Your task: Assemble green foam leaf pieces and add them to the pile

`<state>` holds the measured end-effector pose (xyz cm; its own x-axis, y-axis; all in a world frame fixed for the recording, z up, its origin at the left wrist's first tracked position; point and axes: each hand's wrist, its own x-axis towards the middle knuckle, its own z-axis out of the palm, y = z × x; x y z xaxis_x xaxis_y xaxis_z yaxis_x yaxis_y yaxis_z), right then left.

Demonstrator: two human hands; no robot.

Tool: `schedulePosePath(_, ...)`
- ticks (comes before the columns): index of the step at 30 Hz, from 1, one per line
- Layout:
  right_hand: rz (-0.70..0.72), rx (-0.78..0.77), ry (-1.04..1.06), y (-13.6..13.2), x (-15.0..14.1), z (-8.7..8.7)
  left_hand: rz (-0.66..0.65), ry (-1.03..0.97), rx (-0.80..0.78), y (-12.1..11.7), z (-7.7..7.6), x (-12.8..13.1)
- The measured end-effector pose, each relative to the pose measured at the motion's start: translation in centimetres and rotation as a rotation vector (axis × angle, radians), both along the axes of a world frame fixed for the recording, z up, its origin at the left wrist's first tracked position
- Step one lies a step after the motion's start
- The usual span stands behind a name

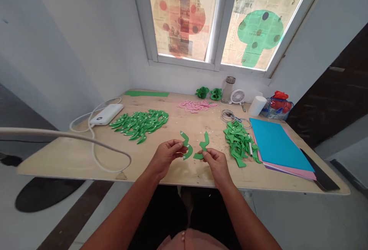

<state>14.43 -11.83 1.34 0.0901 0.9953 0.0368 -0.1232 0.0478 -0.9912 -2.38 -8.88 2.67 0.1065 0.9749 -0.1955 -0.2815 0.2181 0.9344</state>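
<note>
Between thumb and fingers, my left hand (pixel 169 156) pinches a curved green foam cut-out (pixel 188 152) with small white patches on it. A second green piece (pixel 205 142), angular and without visible white patches, is pinched in my right hand (pixel 215 162). Both pieces are held apart from each other above the front middle of the table. To the left lies a heap of similar curved green cut-outs (pixel 140 123) with white patches. On the right is a pile of jagged green scraps (pixel 237 142), with a white pen-like stick (pixel 250 149) on it.
Pink cut-outs (pixel 197 106) lie at the back, near two green assembled shapes (pixel 202 92), a bottle (pixel 228 89) and a small fan (pixel 237 96). Blue sheets (pixel 283 144), scissors (pixel 236 117) and tape rings (pixel 228 115) are at right. A white power bank (pixel 107 114) with a cable sits left.
</note>
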Motion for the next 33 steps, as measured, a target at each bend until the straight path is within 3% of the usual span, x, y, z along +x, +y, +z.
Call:
schedulePosePath(5, 0.063, -0.011, -0.045, 1.1, 0.9, 0.1, -0.224, 0.012, 0.018, 0.2, 1.4, -0.7)
schedulePosePath(12, 0.146, -0.008, -0.083, 2.8, 1.4, 0.2, -0.331, 0.041, 0.060, 2.4, 1.5, 0.6)
schedulePosePath(24, 0.300, 0.004, -0.119, 9.2, 0.9, 1.1, -0.285, -0.086, 0.058, 8.4, 0.5, 0.8)
schedulePosePath(33, 0.339, -0.055, -0.108, 12.2, 0.4, -0.9, -0.293, -0.137, 0.031, 11.6, -1.3, 0.7)
